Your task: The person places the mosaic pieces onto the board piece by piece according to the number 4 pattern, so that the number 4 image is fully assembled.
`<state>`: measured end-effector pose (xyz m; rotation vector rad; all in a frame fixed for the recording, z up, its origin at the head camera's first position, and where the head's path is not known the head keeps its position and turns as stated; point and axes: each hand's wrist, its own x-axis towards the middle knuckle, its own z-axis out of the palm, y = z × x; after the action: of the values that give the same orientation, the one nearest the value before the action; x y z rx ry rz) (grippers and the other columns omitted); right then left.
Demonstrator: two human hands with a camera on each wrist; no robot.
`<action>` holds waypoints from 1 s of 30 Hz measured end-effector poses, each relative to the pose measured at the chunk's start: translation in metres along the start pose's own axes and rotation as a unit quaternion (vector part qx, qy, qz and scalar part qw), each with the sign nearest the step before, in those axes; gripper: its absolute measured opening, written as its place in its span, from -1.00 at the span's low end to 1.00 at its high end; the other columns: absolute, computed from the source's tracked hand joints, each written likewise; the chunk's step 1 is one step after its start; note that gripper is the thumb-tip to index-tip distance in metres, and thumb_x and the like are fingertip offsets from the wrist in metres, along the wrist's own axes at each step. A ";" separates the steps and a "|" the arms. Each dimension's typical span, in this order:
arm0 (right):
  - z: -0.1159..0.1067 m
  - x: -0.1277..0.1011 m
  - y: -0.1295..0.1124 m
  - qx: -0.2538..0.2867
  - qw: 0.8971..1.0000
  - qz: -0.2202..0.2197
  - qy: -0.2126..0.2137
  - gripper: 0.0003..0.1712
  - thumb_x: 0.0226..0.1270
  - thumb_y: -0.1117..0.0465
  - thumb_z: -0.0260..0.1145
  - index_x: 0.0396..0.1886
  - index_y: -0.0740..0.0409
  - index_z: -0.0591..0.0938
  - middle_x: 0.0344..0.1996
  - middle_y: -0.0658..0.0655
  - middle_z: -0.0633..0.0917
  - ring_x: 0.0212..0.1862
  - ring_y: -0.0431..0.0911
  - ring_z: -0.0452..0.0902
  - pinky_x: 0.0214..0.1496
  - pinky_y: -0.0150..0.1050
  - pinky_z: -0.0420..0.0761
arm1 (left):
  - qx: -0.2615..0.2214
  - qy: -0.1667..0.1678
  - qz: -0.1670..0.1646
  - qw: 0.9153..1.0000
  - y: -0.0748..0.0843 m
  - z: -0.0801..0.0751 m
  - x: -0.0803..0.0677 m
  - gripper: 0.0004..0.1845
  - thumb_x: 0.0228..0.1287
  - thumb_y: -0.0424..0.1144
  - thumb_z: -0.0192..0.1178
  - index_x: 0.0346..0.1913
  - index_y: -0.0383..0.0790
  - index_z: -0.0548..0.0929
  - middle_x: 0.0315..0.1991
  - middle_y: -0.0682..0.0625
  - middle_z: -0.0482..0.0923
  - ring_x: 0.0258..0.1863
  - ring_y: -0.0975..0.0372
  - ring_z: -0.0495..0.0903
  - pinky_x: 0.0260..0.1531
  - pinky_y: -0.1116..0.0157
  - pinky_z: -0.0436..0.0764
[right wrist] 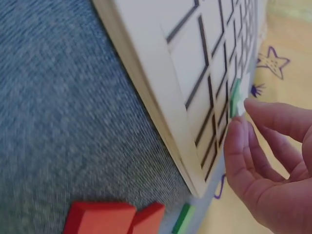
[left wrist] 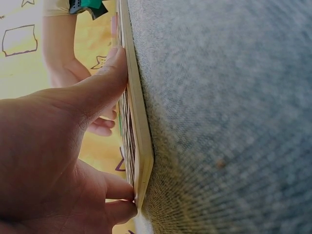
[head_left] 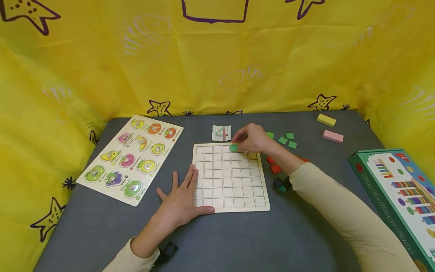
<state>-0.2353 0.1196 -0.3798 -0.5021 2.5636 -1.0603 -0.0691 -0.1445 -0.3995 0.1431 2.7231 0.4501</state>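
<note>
A pale wooden grid board [head_left: 229, 182] lies on the grey table, its square cells bare except near the top edge. My left hand [head_left: 179, 204] has its fingers spread at the board's left side, with the thumb over the front edge and fingertips against the rim. At the board's top row, my right hand [head_left: 253, 138] pinches a small green square tile [right wrist: 235, 97] between thumb and fingertips. Just behind the board is a small pattern card [head_left: 221, 133] with green and red squares.
Several green tiles [head_left: 283, 140] and red tiles [head_left: 275, 168] lie right of the board. Farther right are a yellow block [head_left: 326, 120], a pink block [head_left: 333, 136] and a green game box [head_left: 384, 196]. A fruit puzzle board [head_left: 136, 151] lies at the left.
</note>
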 end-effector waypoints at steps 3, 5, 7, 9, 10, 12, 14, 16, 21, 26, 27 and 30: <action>-0.007 -0.005 0.001 0.009 1.000 0.006 0.003 -0.67 0.15 0.37 0.46 -0.05 0.15 0.84 -0.16 0.16 0.83 -0.15 -0.01 0.75 -0.20 -0.17 0.67 | -0.001 0.000 0.001 1.000 0.000 0.000 0.000 0.41 -0.07 0.48 0.47 0.71 -0.11 -0.03 0.74 0.02 -0.29 0.62 -0.42 -0.28 0.08 -0.77 -0.17; -0.012 -0.009 0.004 0.014 1.000 0.006 0.006 -0.67 0.19 0.35 0.46 -0.02 0.15 0.83 -0.13 0.17 0.83 -0.11 0.00 0.74 -0.14 -0.15 0.69 | -0.002 0.000 0.002 1.000 0.001 0.000 0.000 0.41 -0.06 0.48 0.47 0.71 -0.10 -0.03 0.74 0.02 -0.30 0.62 -0.41 -0.28 0.09 -0.77 -0.18; -0.018 -0.014 0.006 0.018 1.000 0.003 0.011 -0.68 0.22 0.34 0.47 0.00 0.16 0.82 -0.10 0.18 0.82 -0.07 0.02 0.74 -0.08 -0.12 0.70 | -0.002 0.000 0.003 1.000 0.001 0.001 0.000 0.41 -0.06 0.48 0.47 0.71 -0.10 -0.03 0.74 0.02 -0.30 0.62 -0.41 -0.29 0.09 -0.77 -0.18; -0.024 -0.019 0.009 0.023 1.000 -0.001 0.016 -0.67 0.25 0.33 0.47 0.03 0.18 0.81 -0.07 0.21 0.82 -0.05 0.05 0.73 -0.05 -0.11 0.70 | -0.002 0.000 0.003 1.000 0.001 0.001 0.000 0.41 -0.06 0.47 0.47 0.71 -0.10 -0.03 0.74 0.02 -0.30 0.62 -0.41 -0.29 0.09 -0.77 -0.18; -0.027 -0.022 0.010 0.024 1.000 -0.001 0.020 -0.67 0.26 0.33 0.48 0.04 0.19 0.80 -0.06 0.22 0.81 -0.04 0.06 0.73 -0.04 -0.11 0.70 | -0.002 0.000 0.004 1.000 0.001 0.001 0.000 0.41 -0.06 0.47 0.47 0.71 -0.10 -0.03 0.74 0.02 -0.30 0.62 -0.41 -0.29 0.09 -0.77 -0.18; -0.032 -0.027 0.013 0.025 0.999 -0.002 0.029 -0.68 0.28 0.33 0.48 0.04 0.20 0.80 -0.06 0.25 0.81 -0.04 0.08 0.73 -0.04 -0.13 0.70 | -0.001 0.000 0.005 1.000 0.002 0.001 0.000 0.41 -0.06 0.48 0.47 0.71 -0.11 -0.03 0.74 0.02 -0.30 0.62 -0.41 -0.29 0.09 -0.77 -0.18; -0.036 -0.034 0.015 0.025 0.999 0.000 0.034 -0.68 0.30 0.33 0.47 0.05 0.21 0.79 -0.04 0.27 0.80 -0.03 0.09 0.73 -0.04 -0.15 0.69 | -0.001 0.000 0.005 1.000 0.002 0.001 0.000 0.41 -0.06 0.47 0.47 0.71 -0.11 -0.03 0.74 0.02 -0.29 0.62 -0.41 -0.29 0.09 -0.77 -0.18; -0.041 -0.041 0.017 0.021 0.999 0.005 0.039 -0.69 0.32 0.32 0.47 0.05 0.21 0.79 -0.03 0.27 0.80 -0.03 0.08 0.72 -0.04 -0.16 0.69 | -0.002 -0.001 0.005 1.000 0.002 0.001 0.000 0.41 -0.06 0.47 0.47 0.71 -0.11 -0.03 0.74 0.02 -0.29 0.62 -0.41 -0.29 0.09 -0.77 -0.19; -0.055 -0.058 0.026 0.025 0.998 0.029 0.047 -0.69 0.37 0.29 0.45 0.09 0.19 0.78 0.01 0.24 0.79 -0.05 0.07 0.71 -0.03 -0.09 0.69 | -0.002 -0.002 0.003 1.000 0.002 0.001 -0.001 0.41 -0.05 0.46 0.48 0.71 -0.11 -0.03 0.74 0.03 -0.30 0.62 -0.40 -0.30 0.09 -0.77 -0.19; -0.070 -0.069 0.041 0.017 0.997 0.032 0.072 -0.67 0.33 0.30 0.48 0.08 0.24 0.77 -0.02 0.30 0.78 -0.11 0.03 0.75 -0.12 -0.25 0.66 | -0.002 -0.001 0.001 1.000 0.001 0.000 -0.002 0.40 -0.05 0.46 0.48 0.71 -0.11 -0.04 0.74 0.03 -0.31 0.63 -0.39 -0.31 0.10 -0.77 -0.19; -0.073 -0.071 0.044 0.014 0.996 0.035 0.076 -0.67 0.33 0.30 0.49 0.08 0.24 0.77 -0.01 0.30 0.78 -0.12 0.00 0.75 -0.14 -0.29 0.64 | -0.001 -0.001 0.001 1.000 0.001 0.000 -0.002 0.40 -0.05 0.46 0.48 0.71 -0.11 -0.04 0.74 0.04 -0.31 0.63 -0.39 -0.31 0.10 -0.77 -0.19; -0.080 -0.076 0.056 0.012 0.995 0.051 0.080 -0.64 0.33 0.27 0.49 0.10 0.24 0.76 0.01 0.29 0.77 -0.12 -0.04 0.72 -0.15 -0.28 0.63 | -0.002 0.000 0.001 1.000 0.000 0.000 -0.002 0.40 -0.05 0.46 0.48 0.71 -0.11 -0.04 0.74 0.04 -0.31 0.63 -0.38 -0.31 0.10 -0.77 -0.19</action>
<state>-0.2130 0.2387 -0.3543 -0.2878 2.6775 -1.1362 -0.0671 -0.1444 -0.3989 0.1461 2.7227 0.4560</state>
